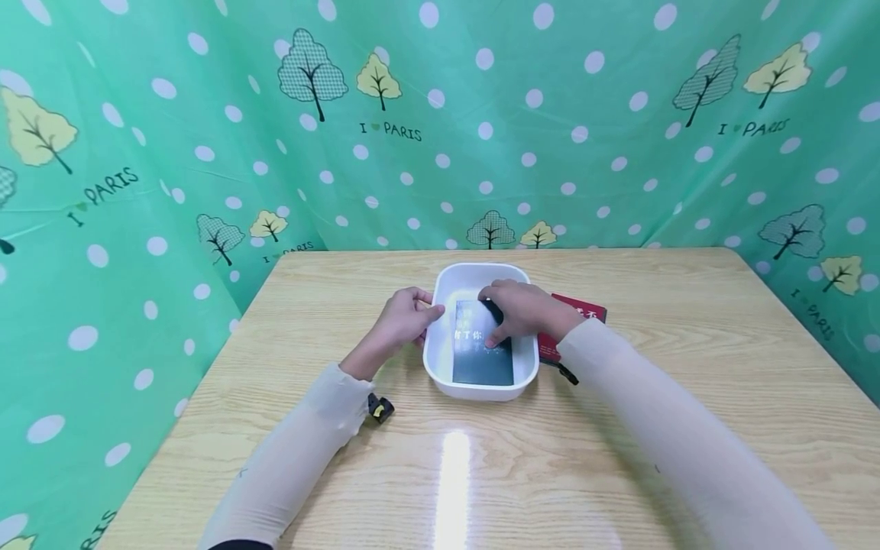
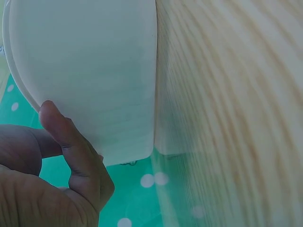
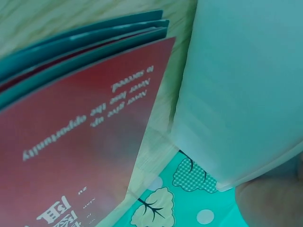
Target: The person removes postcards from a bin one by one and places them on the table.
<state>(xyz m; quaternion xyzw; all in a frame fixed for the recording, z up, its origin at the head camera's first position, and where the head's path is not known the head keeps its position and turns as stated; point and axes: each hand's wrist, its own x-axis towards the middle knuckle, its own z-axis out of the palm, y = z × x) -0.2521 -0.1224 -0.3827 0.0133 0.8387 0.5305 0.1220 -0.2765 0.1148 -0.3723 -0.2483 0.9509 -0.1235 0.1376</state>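
Note:
A white plastic basin (image 1: 436, 367) stands on the wooden table. Its left rim is pinched by my left hand (image 1: 406, 315), the thumb over the rim and the other fingers outside. In the left wrist view, a finger (image 2: 80, 151) lies along the basin's outer wall. Inside the basin lies a dark booklet (image 1: 481, 368) with white characters. My right hand (image 1: 521, 307) reaches in over that booklet's upper right part, curled around a small black object (image 1: 493, 310) mostly hidden beneath it. The right thumb is low, over the booklet's cover.
Red-covered booklets (image 3: 94, 127) stand close beside the basin's right side, with dark green covers behind the front one. A black strap-like piece (image 1: 567, 374) pokes out there. A small black and yellow item (image 1: 380, 409) lies near my left sleeve. A green patterned curtain (image 1: 481, 153) hangs behind the table.

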